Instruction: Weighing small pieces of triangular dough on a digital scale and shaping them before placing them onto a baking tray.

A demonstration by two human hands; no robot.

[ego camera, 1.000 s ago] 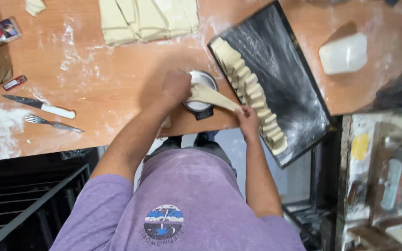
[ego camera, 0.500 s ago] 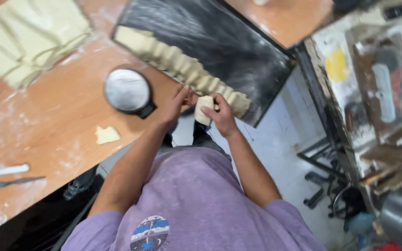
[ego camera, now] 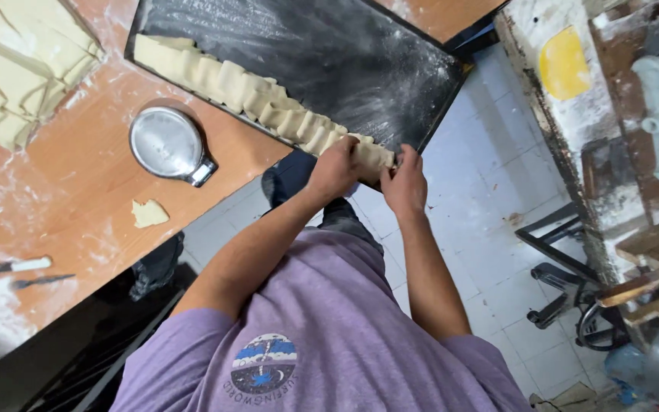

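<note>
Flour-dusted wooden table [ego camera: 78, 206] carries a black baking tray [ego camera: 360, 61]. Both hands close on one folded dough piece [ego camera: 375, 158] at the tray's near corner: left hand [ego camera: 335, 169] just left of it, right hand [ego camera: 406, 183] just right, equally near. From there the dough row [ego camera: 245, 91] runs diagonally away up-left along the tray edge.

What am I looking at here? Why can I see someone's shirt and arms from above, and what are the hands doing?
The camera sits on a person's head and looks down, so you see their purple shirt and arms. Both hands, left hand and right hand, hold a folded dough piece at the end of a row of dough pieces on a floury black tray. On the wooden table lie cut dough sheets, a round metal tin, a dough scrap and a knife.
</note>
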